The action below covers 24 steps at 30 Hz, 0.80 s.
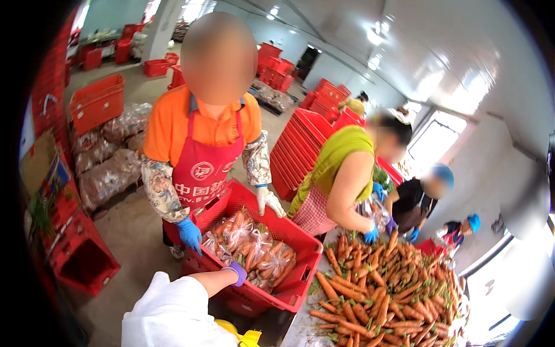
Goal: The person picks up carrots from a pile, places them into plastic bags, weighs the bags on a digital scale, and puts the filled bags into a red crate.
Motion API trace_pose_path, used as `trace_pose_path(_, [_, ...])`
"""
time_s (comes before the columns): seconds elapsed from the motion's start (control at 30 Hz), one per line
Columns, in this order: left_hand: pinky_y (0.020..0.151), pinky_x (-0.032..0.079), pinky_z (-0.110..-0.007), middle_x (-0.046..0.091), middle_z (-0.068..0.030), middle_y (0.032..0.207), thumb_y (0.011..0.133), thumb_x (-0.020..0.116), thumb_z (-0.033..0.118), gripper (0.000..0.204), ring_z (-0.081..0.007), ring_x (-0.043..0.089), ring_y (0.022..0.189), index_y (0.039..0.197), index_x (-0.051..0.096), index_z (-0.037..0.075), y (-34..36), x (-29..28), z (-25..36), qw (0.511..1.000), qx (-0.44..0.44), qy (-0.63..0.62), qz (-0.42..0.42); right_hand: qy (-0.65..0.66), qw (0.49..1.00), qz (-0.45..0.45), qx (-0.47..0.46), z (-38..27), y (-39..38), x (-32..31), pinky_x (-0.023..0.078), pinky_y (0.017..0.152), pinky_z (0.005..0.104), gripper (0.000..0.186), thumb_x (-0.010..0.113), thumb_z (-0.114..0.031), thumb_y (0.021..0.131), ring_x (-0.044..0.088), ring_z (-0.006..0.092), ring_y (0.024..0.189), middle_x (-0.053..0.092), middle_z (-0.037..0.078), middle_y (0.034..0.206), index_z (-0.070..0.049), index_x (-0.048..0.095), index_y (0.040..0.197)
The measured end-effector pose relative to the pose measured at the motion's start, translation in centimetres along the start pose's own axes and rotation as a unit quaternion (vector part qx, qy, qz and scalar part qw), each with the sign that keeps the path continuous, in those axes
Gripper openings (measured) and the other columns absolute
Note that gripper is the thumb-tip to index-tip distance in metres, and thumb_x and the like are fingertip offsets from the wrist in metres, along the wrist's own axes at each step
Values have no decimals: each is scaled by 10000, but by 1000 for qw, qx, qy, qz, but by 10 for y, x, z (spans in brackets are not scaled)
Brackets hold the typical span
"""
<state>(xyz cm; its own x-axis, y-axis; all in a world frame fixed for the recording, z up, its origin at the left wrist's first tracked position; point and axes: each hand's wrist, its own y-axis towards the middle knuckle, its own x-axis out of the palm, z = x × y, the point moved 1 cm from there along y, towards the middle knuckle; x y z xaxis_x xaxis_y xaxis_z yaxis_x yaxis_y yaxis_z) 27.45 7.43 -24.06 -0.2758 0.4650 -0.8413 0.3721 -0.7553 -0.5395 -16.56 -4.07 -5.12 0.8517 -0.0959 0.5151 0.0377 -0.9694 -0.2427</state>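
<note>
My left hand (pixel 237 273), in a purple glove with a white sleeve behind it, reaches over the near side of a red crate (pixel 306 248). It is beside clear plastic bags of carrots (pixel 257 251) that lie inside. Its fingers are mostly hidden, so I cannot tell whether it grips a bag. My right hand is out of view. Across the crate stands a co-worker in an orange shirt and red apron (pixel 202 156). That person's blue-gloved hand (pixel 189 234) and white-gloved hand (pixel 269 201) are at the crate's rim.
To the right, a large heap of loose carrots (pixel 393 289) covers a table (pixel 306 321). A co-worker in a green top (pixel 341 162) bends over it, with others beyond. Stacked red crates (pixel 300 147) stand behind. Filled bags (pixel 110 176) and a tipped red crate (pixel 81 254) are at left.
</note>
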Motion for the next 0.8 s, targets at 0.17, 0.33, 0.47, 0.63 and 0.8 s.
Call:
trace_pose_path(0.17, [830,494,-414,671,-93,1107,826,531,247,341,-270,643,1021,1082,687,83,-5,-3,0,1000,-1,-24,11,10,1000,11,-7,-7,-7,-5,428,606,294,349,529,-403,908,476,146,668,522,4,822,-90,522,1061])
trace_pose_path(0.33, [836,497,-406,668,-112,1112,829,513,251,347,-274,642,1025,1068,691,72,-2,12,-11,999,5,-29,22,71,997,35,-13,-7,-16,-21,417,569,285,325,524,-418,912,460,139,622,510,-8,777,-109,538,1009])
trace_pose_path(0.47, [853,492,-407,658,-134,1126,827,510,259,356,-280,638,1035,1063,692,63,2,8,-7,1000,3,-16,19,124,990,56,-36,-14,-27,-44,409,539,277,313,519,-431,915,446,133,585,499,-17,740,-124,550,967])
trace_pose_path(0.63, [884,483,-415,653,-154,1115,815,539,437,465,-309,630,1030,1045,697,65,24,20,-8,1000,20,-12,15,188,977,82,-62,-20,-38,-85,399,501,267,308,514,-446,920,430,127,539,487,-29,695,-143,566,916])
trace_pose_path(0.8, [903,476,-410,641,-173,1126,783,558,537,568,-328,620,1037,1073,682,65,18,7,-11,1000,22,0,5,262,959,85,-59,-12,-54,-114,388,463,257,315,508,-462,924,413,120,493,474,-40,649,-162,581,864])
